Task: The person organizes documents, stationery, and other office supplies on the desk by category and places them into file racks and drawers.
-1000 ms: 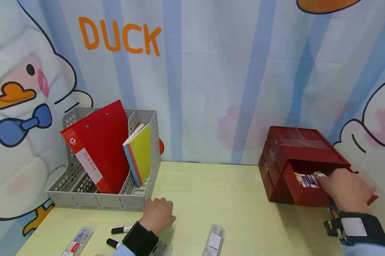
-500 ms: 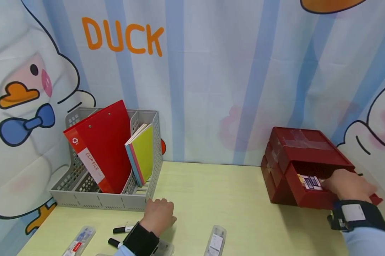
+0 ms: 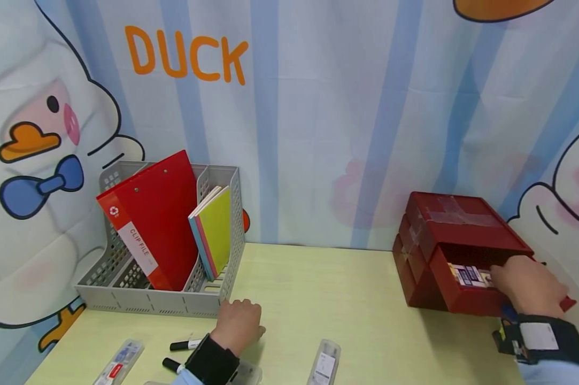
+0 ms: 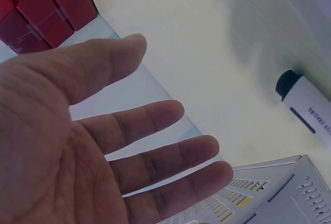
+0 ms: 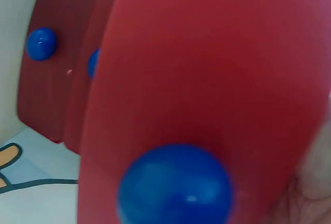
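Note:
My right hand [image 3: 531,284] reaches over the front of the pulled-out top drawer [image 3: 477,300] of a dark red drawer box [image 3: 455,209]. Its fingers are inside and hidden, so what they hold does not show. Small printed boxes [image 3: 469,275] lie in the drawer beside that hand. The right wrist view is filled by the red drawer front [image 5: 207,79] with its blue knob [image 5: 176,185]. My left hand [image 3: 237,325] hovers near the front right corner of the grey basket [image 3: 149,302]. In the left wrist view its fingers [image 4: 165,162] are extended and hold nothing.
The basket bears a red clip file [image 3: 154,230] and several notebooks [image 3: 213,230]. Black-capped markers [image 3: 185,345] lie beside the left wrist. Clear plastic cases [image 3: 120,362] lie at the table's front, one in the middle [image 3: 325,363]. A duck-print curtain [image 3: 299,133] hangs behind.
My right hand has lowered into the drawer, and the small box seen at its fingertips is now among the others inside. The view has shifted slightly. My left hand stays put.

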The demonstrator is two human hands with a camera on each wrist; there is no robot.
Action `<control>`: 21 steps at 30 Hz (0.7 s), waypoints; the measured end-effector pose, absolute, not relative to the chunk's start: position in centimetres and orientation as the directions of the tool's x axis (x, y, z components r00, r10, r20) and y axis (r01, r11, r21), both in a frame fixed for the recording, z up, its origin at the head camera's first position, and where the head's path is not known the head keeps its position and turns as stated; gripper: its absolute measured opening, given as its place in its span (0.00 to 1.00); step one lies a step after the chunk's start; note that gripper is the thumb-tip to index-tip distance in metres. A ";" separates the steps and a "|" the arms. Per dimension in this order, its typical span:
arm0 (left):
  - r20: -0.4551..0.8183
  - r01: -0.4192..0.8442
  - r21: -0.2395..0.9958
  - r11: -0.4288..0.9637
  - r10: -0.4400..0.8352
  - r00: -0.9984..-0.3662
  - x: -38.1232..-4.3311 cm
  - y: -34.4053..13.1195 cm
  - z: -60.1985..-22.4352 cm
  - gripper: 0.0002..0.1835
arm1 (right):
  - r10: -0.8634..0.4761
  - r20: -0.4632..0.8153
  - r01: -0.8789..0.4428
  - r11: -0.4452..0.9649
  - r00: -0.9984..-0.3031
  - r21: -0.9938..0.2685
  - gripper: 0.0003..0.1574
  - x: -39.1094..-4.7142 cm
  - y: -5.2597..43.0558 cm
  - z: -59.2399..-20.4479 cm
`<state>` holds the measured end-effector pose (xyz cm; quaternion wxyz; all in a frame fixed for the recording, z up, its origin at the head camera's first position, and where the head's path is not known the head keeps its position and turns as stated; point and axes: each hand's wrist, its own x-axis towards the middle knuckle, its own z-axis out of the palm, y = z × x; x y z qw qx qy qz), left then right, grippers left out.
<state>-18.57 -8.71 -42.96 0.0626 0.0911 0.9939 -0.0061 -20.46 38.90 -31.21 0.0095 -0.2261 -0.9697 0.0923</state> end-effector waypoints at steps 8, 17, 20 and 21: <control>-0.119 0.181 -0.009 0.984 0.178 -0.977 -18.5 -8.5 -43.0 0.17 | 0.415 0.080 0.396 0.900 -0.906 -0.184 0.34 -18.0 36.1 -29.9; -0.122 0.185 0.009 0.983 0.184 -0.975 -18.5 -8.6 -43.0 0.17 | 0.480 0.050 0.471 0.872 -0.876 -0.135 0.32 -15.4 34.9 -29.9; -0.118 0.185 0.005 0.983 0.184 -0.976 -18.5 -8.6 -43.0 0.17 | 0.502 0.007 0.498 0.860 -0.865 -0.110 0.29 -14.6 35.3 -30.5; -0.116 0.185 0.003 0.983 0.184 -0.976 -18.5 -8.6 -43.0 0.17 | 0.511 -0.016 0.510 0.855 -0.859 -0.096 0.29 -14.4 35.5 -30.7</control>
